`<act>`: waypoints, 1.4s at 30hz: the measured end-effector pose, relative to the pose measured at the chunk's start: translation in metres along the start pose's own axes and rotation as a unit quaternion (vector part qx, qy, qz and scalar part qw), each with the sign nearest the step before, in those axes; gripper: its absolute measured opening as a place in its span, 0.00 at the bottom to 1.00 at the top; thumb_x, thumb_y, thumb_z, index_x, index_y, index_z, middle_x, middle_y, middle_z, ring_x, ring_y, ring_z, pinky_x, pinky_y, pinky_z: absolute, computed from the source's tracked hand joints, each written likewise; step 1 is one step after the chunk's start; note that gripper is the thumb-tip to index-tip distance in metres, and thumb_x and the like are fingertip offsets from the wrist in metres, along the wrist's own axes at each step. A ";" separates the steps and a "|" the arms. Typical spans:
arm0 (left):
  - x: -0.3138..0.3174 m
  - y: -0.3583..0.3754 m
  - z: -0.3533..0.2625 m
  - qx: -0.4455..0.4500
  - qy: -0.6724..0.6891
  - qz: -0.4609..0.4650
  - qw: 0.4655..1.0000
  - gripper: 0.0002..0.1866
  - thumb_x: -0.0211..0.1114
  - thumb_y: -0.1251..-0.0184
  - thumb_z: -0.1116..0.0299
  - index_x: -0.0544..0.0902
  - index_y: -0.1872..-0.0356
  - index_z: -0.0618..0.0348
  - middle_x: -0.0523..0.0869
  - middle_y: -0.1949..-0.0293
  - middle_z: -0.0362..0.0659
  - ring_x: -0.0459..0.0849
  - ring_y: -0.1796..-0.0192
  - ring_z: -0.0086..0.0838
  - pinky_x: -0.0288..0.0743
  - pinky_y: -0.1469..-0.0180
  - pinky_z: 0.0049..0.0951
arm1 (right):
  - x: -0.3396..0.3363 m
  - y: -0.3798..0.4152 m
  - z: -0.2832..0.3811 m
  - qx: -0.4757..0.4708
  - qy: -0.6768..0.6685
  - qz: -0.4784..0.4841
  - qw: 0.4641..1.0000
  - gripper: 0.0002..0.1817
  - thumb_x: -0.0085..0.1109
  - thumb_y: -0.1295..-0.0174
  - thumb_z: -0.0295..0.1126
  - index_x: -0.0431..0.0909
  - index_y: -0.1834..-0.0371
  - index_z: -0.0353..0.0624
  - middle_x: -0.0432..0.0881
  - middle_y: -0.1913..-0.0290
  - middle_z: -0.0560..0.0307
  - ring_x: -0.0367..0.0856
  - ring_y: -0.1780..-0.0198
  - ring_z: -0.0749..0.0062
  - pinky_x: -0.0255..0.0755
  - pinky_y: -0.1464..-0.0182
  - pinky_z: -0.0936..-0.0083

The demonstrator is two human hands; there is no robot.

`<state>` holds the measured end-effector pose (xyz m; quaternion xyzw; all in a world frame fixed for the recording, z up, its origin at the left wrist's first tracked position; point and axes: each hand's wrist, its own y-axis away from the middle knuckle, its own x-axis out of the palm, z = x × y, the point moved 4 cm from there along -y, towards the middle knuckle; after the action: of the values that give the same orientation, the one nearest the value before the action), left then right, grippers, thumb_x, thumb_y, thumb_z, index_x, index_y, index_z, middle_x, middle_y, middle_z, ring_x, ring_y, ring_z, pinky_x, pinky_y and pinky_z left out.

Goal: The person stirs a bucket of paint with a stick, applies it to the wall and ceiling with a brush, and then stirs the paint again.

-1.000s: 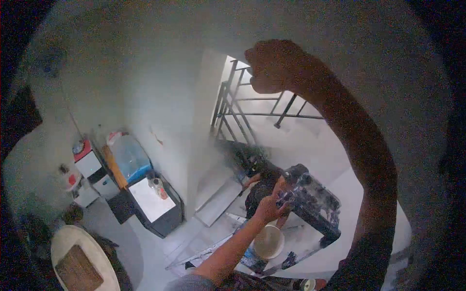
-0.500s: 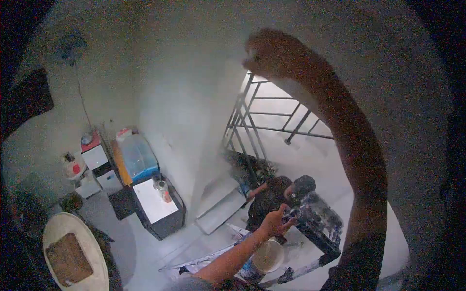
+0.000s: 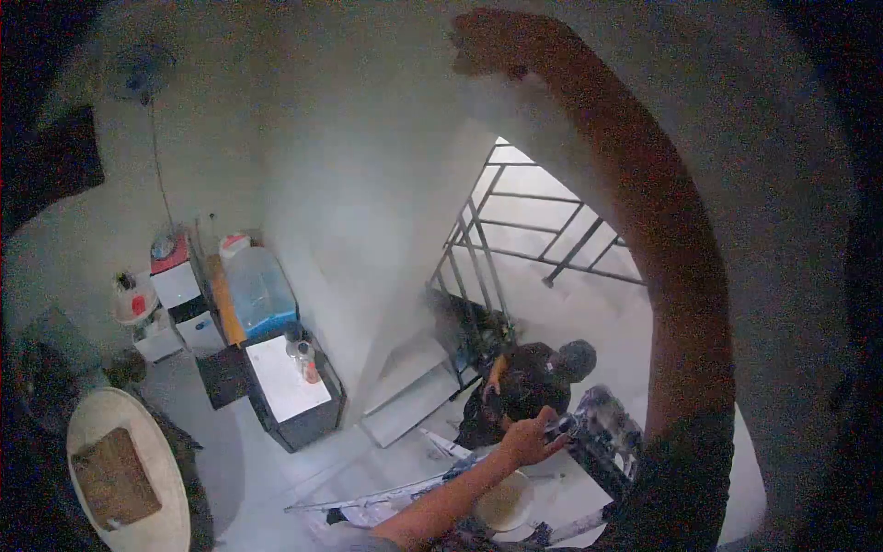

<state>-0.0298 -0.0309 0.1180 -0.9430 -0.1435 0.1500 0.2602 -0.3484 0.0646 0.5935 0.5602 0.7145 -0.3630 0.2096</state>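
My right hand [image 3: 501,44] is raised high against the pale wall, its fingers curled together; I cannot tell what they hold, if anything. Down in the lower middle, my left hand [image 3: 533,438] is closed at the near corner of a dark frame [image 3: 602,442] covered in white splatters, with thumb and fingers around its edge. Below that hand stands a round bucket [image 3: 504,501] with beige contents, partly behind my left forearm.
A person [image 3: 529,391] in dark clothes and a cap is down below, beyond my left hand. Stair railings [image 3: 524,221] run behind. To the left are a dark cabinet [image 3: 299,428] with bottles, a blue clear bin [image 3: 262,294], a round table [image 3: 170,497] and a wall fan [image 3: 143,72].
My right hand has moved up along the wall. The left hand keeps its place at the splattered frame. The person below has turned and drawn an arm in.
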 end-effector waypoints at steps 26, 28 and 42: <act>-0.005 -0.001 -0.004 -0.033 -0.005 0.023 0.999 0.27 0.65 0.37 0.50 0.68 0.49 0.60 0.84 0.72 0.56 0.84 0.68 0.55 0.78 0.65 0.48 | -0.047 0.026 0.017 0.161 -0.048 0.111 0.979 0.19 0.56 0.41 0.42 0.79 0.54 0.39 0.81 0.53 0.40 0.82 0.53 0.49 0.75 0.46 0.57; -0.003 -0.001 -0.003 -0.029 -0.007 0.018 0.999 0.28 0.64 0.37 0.49 0.66 0.49 0.60 0.83 0.74 0.57 0.84 0.69 0.55 0.78 0.67 0.49 | -0.054 0.021 0.037 0.184 -0.153 0.060 0.969 0.19 0.56 0.41 0.42 0.79 0.54 0.38 0.80 0.51 0.40 0.81 0.52 0.47 0.74 0.45 0.56; -0.013 -0.002 -0.017 -0.021 0.010 0.019 1.000 0.29 0.60 0.36 0.46 0.66 0.50 0.62 0.83 0.76 0.60 0.83 0.71 0.58 0.77 0.70 0.51 | -0.118 0.106 0.062 0.087 0.018 0.146 0.985 0.19 0.58 0.44 0.44 0.79 0.59 0.40 0.83 0.58 0.43 0.82 0.54 0.49 0.75 0.48 0.59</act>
<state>-0.0362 -0.0420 0.1358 -0.9521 -0.1264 0.1425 0.2393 -0.2209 -0.0468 0.6069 0.6813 0.5944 -0.3787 0.1979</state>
